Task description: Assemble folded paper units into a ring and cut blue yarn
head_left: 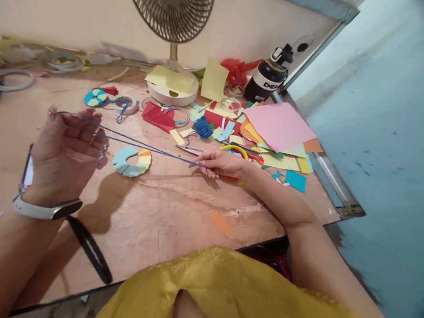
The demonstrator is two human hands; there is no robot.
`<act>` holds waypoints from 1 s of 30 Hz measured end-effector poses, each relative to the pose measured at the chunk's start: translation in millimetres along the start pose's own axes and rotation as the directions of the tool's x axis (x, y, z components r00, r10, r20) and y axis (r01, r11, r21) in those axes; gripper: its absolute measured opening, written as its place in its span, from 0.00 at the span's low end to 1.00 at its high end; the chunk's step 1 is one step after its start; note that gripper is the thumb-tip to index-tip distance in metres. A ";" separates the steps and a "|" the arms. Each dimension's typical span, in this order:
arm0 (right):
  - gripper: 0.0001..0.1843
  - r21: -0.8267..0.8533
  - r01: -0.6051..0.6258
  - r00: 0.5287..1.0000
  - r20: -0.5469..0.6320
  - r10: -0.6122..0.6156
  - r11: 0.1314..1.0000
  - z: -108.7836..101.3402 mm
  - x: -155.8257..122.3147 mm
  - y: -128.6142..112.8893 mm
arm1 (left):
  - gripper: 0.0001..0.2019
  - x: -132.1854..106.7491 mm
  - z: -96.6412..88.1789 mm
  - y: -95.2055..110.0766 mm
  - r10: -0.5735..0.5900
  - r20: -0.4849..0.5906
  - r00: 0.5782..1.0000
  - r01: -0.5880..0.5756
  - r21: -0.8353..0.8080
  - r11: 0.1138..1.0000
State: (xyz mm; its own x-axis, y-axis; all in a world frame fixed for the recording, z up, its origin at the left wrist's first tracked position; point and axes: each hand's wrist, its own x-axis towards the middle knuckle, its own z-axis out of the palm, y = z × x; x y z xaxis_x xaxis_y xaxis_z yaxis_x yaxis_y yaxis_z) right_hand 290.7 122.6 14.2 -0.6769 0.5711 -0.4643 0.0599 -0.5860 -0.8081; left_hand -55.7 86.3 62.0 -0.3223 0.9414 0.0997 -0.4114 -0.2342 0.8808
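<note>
A doubled length of blue yarn [134, 141] is stretched taut between my hands above the table. My left hand [75, 151] is raised with the palm up, the yarn looped over by the thumb and fingertips. My right hand [219, 163] pinches the other end low over the tabletop. Below the yarn lies a ring of folded paper [127, 169] in light blue, yellow and orange. Scissors with yellow and orange handles [237, 150] lie partly behind my right hand. A small bundle of blue yarn [202, 127] sits just beyond it.
Paper scraps [227, 124] and a pink sheet [280, 125] spread over the right side. A fan [173, 91] and a black bottle [262, 80] stand at the back. A blue disc with a red tassel [96, 96] and a tape roll [127, 104] lie back left.
</note>
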 end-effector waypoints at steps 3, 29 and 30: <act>0.11 -0.074 -0.001 0.998 0.056 0.005 0.997 -1.3 -1.4 2.6 | 0.14 0.4 1.4 3.0 -0.081 -0.036 0.996 0.072 -0.198 0.977; 0.19 -0.495 -0.122 0.971 0.119 0.206 0.860 36.5 -14.1 18.5 | 0.07 -40.6 36.2 37.0 -0.317 0.083 0.945 0.322 -0.409 0.854; 0.19 -0.491 -0.131 0.971 0.113 0.212 0.861 39.9 -15.3 20.6 | 0.08 -42.0 36.1 38.0 -0.325 0.104 0.940 0.338 -0.408 0.848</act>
State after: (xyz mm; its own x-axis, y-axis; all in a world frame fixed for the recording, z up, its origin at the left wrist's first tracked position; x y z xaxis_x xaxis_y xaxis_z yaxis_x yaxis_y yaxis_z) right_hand 273.0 78.8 19.1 -0.7274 0.3654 -0.5808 0.5002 -0.2971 -0.8134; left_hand -27.0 46.6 108.0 -0.0808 0.9862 -0.1442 -0.8055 0.0206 0.5922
